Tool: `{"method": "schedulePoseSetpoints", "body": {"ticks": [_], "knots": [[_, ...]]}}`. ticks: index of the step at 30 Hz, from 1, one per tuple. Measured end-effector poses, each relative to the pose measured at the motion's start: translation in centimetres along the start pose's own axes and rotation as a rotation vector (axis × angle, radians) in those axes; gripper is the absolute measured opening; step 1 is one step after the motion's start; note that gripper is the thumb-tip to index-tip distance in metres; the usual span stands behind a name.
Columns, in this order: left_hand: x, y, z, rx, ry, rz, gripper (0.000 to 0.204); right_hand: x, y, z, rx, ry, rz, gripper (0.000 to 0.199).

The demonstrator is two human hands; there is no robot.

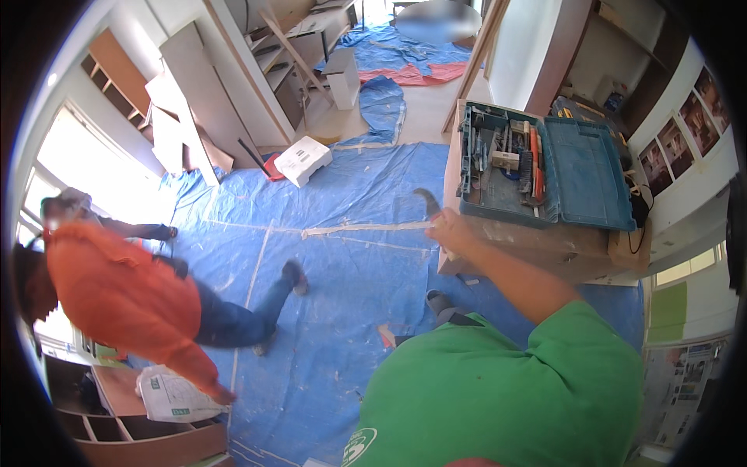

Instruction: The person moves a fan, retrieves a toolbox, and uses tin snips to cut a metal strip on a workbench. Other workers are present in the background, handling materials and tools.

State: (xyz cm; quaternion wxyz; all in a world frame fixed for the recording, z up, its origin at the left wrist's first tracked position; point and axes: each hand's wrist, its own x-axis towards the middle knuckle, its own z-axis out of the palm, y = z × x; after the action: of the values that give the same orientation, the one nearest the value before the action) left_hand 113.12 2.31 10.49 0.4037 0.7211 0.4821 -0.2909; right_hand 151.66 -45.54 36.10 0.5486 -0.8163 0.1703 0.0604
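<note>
My right hand point(447, 231) is closed around a hand tool with a curved, dark grey end point(426, 201) that sticks up past my fingers; its exact kind is not clear. The hand is raised beside the left edge of a wooden cabinet or bench point(513, 243). On top of that lies an open teal toolbox point(510, 191), its lid folded out to the right. Inside are several tools, among them a brush point(527, 171) and orange-handled pieces point(537, 159). My left hand is out of sight.
A co-worker in an orange top point(117, 288) bends at the left, one hand near a white bag point(183, 395) on a low shelf unit point(156, 447). Behind, another person point(70, 204) partly shows. Blue sheeting point(334, 311) covers the floor. A white box point(303, 161) and leaning boards point(210, 93) stand farther off.
</note>
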Motion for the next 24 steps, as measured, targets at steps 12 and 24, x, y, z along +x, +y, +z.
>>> {"method": "schedulePoseSetpoints", "body": {"ticks": [12, 24], "knots": [[-3.4, 11.4, -0.2, 0.174, 0.151, -0.008, 0.05, 18.4, 10.4, -18.7, -0.639, 0.302, -0.114, 0.048], [-9.1, 14.5, 5.6, 0.179, 0.142, -0.22, 0.058, 35.1, 11.9, -27.3, -0.666, 0.361, 0.177, 0.042]]}}
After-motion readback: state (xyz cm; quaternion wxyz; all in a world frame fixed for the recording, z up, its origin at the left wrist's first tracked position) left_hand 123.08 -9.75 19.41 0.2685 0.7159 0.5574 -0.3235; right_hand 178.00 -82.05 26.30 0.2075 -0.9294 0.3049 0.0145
